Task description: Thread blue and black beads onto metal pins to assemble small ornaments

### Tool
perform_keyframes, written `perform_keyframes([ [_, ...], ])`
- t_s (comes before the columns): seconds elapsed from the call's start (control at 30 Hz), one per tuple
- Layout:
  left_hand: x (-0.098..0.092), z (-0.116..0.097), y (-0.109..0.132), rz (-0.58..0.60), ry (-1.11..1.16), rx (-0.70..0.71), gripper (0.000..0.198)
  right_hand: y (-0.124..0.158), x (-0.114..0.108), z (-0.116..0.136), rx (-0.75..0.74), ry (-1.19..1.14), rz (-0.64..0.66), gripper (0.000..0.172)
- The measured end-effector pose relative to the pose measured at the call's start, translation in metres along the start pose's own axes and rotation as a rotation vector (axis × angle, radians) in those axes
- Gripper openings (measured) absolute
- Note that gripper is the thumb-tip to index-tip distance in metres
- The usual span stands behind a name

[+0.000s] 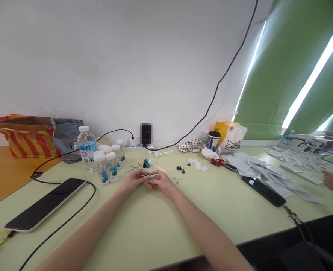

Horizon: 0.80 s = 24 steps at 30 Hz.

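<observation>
Two hands work close together above the counter (pixel 166 222): left hand (pixel 132 181) and right hand (pixel 161 183), each grip clamped on a small teal bead (pixel 149 177) on a thin stem (pixel 143 172), held steady at the fingertips for fine work.

tiny teal part (pixel 148 177) too small to tell (fingers (pixel 155 177) hide half); co-worker's hand (pixel 332 183) cut off at right

On the worktop (pixel 155 214), capped plastic vials (pixel 107 165) stand right of a water bottle (pixel 87 148). A power strip (pixel 134 148) lies behind them. Scissors (pixel 217 162) lie left of paper packets (pixel 256 165).
</observation>
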<state>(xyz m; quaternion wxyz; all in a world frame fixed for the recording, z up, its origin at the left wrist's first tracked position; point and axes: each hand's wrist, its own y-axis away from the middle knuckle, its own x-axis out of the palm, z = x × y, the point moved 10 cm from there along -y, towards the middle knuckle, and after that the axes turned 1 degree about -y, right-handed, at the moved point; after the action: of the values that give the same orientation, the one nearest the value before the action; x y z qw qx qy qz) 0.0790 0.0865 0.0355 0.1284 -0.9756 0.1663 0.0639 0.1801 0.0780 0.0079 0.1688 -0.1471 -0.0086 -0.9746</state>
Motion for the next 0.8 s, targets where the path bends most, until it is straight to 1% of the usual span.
perform_keyframes([
  [0.17, 0.0001, -0.0013, 0.0013, -0.010, 0.001, -0.008, 0.015, -0.0010, -0.0006, -0.0022, -0.007, -0.010, 0.009, 0.052],
  [0.3, 0.0008, -0.0025, 0.0023, -0.011, 0.008, -0.006, 0.014, -0.0014, 0.0003, -0.0016, -0.005, -0.017, 0.008, 0.052],
  [0.43, 0.0006, -0.0022, 0.0023, -0.013, 0.020, -0.012, 0.013, -0.0019, 0.0005, -0.0014, 0.007, -0.022, -0.008, 0.046],
  [0.63, -0.0028, 0.0013, 0.0025, -0.053, 0.041, -0.043, 0.010, -0.0048, -0.0037, -0.0061, 0.045, -0.027, -0.051, 0.031],
  [0.8, -0.0039, 0.0041, 0.0025, -0.063, 0.082, -0.056, 0.014, -0.0056, -0.0040, -0.0062, 0.041, -0.016, -0.064, 0.029],
])
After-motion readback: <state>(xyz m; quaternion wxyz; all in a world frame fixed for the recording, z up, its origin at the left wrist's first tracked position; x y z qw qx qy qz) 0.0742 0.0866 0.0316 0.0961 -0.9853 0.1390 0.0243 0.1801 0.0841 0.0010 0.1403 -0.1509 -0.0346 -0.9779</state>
